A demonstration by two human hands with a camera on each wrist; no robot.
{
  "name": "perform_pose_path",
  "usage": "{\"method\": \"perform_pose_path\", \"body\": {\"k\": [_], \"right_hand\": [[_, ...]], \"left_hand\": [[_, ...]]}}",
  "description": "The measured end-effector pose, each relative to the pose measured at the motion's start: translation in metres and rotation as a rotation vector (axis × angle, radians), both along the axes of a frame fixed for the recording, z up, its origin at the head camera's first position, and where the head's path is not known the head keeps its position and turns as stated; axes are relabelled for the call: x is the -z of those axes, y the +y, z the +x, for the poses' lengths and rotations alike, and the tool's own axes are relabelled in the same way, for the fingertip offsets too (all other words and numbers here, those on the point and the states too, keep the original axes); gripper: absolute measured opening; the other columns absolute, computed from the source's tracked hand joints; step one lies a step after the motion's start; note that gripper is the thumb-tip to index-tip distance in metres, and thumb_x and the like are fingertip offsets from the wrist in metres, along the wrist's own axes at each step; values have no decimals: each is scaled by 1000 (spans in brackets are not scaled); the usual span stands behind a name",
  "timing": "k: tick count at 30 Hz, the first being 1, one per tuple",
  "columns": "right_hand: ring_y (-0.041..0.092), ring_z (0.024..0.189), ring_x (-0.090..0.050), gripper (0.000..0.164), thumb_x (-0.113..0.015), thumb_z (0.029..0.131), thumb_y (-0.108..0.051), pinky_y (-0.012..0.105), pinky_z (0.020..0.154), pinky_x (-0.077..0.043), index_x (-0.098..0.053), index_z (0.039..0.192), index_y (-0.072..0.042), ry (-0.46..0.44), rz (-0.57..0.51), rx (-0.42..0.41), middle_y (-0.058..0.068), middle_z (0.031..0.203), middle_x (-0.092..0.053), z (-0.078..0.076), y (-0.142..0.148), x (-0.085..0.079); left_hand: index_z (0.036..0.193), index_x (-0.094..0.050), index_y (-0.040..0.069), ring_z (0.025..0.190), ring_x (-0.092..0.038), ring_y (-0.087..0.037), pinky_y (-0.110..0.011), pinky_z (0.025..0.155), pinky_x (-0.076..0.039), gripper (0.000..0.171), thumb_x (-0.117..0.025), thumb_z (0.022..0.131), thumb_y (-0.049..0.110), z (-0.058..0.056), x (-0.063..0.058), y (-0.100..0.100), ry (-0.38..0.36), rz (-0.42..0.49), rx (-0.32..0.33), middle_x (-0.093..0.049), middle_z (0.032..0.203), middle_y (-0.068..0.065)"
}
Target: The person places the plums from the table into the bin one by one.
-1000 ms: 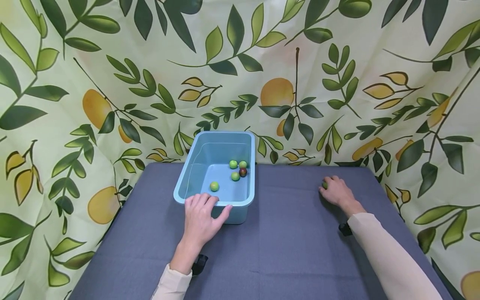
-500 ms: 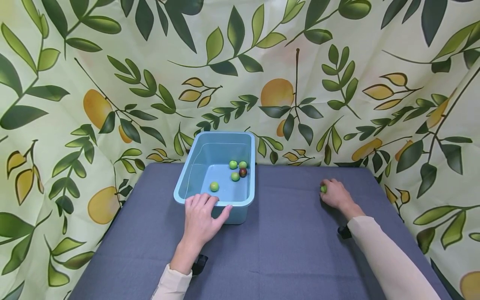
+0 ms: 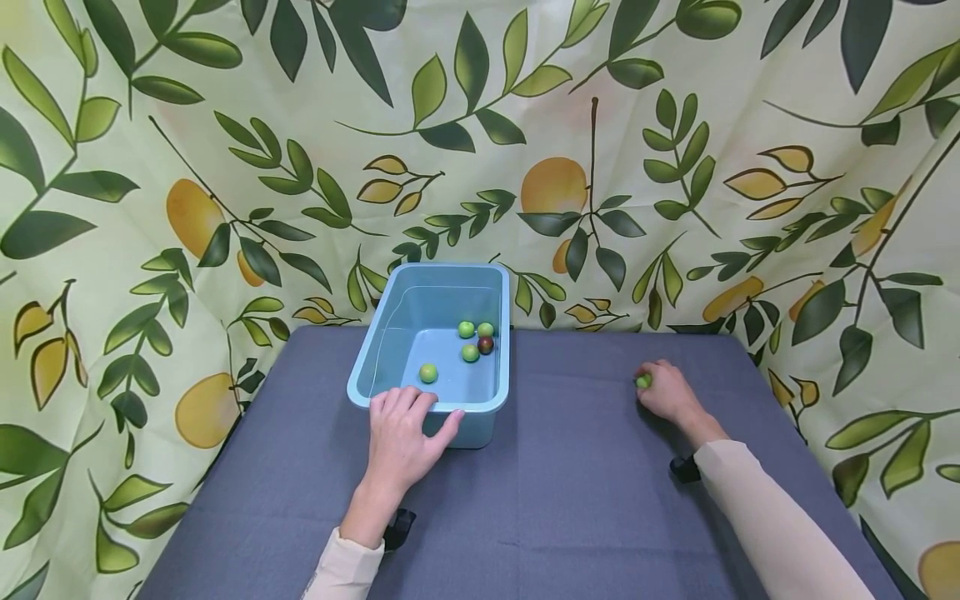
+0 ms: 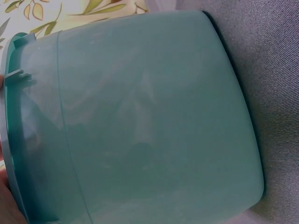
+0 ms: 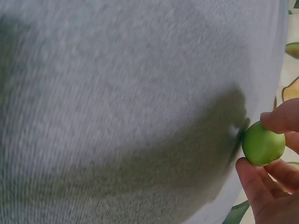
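A light blue plastic tub (image 3: pixel 505 333) stands on the cloth-covered table. Inside are several small round green fruits (image 3: pixel 427 372) and a dark red one (image 3: pixel 486 345). My left hand (image 3: pixel 405 433) holds the tub's near rim, its fingers over the edge and the thumb at the right. In the left wrist view the tub's outer wall (image 4: pixel 154 121) fills most of the picture. Far to the right, my right hand (image 3: pixel 667 392) pinches one small, smooth green fruit (image 5: pixel 263 143) between thumb and fingers, just above the cloth. Whether it is a plum or a tomato I cannot tell.
A dark grey-blue cloth (image 3: pixel 577 483) covers the table. Behind and at both sides hangs a curtain (image 3: pixel 480 125) printed with leaves and orange fruit. Between the tub and my right hand lies a wide stretch of cloth.
My right hand has shifted slightly left and toward me with the green fruit, which now shows more clearly at its fingertips. The left hand and the tub stay in place.
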State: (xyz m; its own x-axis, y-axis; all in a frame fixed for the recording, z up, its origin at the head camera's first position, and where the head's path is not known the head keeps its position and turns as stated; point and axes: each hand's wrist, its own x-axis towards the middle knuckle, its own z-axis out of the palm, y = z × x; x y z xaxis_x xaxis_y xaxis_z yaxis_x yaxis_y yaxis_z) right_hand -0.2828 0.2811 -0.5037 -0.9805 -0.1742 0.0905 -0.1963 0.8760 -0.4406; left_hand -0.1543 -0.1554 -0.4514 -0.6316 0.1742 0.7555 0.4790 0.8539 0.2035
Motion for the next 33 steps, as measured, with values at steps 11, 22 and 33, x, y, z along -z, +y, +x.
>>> {"method": "perform_pose_path", "body": {"k": [11, 22, 33], "right_hand": [[37, 92, -57, 33, -65, 85, -6, 46, 76, -46, -68, 114, 9, 7, -116, 4, 29, 110, -61, 6, -9, -2], [35, 96, -57, 31, -65, 90, -8, 41, 75, -46, -68, 117, 6, -25, -171, 31, 29, 117, -61, 12, -20, -3], [35, 93, -60, 28, -68, 88, -7, 42, 77, -46, -70, 112, 5, 42, -224, -3, 25, 108, -65, 21, -33, -8]], "left_hand": [[85, -70, 8, 77, -54, -28, -50, 82, -38, 57, -49, 98, 60, 1, -2, 1, -44, -1, -13, -62, 81, -5], [85, -70, 7, 77, -54, -29, -50, 81, -38, 48, -59, 94, 54, 0, -1, 0, -10, -2, -7, -62, 81, -6], [84, -70, 6, 75, -53, -29, -50, 79, -39, 39, -72, 85, 45, 0, -2, 1, 7, 0, 0, -62, 80, -6]]}}
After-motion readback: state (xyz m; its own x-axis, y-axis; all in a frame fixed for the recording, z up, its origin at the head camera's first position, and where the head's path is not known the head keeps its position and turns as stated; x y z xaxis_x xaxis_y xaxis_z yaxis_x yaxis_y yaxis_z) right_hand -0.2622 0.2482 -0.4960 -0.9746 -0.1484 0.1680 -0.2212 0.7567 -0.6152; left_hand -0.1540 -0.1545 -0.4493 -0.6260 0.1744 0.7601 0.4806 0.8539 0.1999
